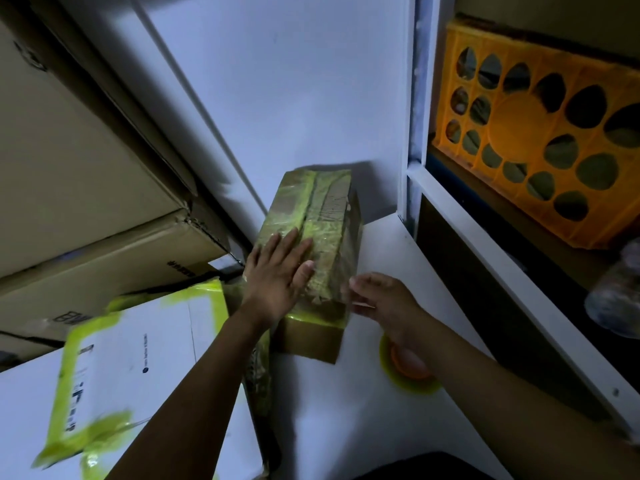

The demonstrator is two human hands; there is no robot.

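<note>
Lettering (333,202) on taped box (325,240), unreadable

box (322,209) on table (346,427) | tape roll (417,385) right of it | parcel (138,358) left

Open tabletop (346,427) before the box (311,216) — cartons (86,188) left, shelf frame (485,258) right

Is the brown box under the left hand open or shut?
Shut. The box has its flaps flat, yellow tape covers the seam, and the left hand presses on top.
</note>
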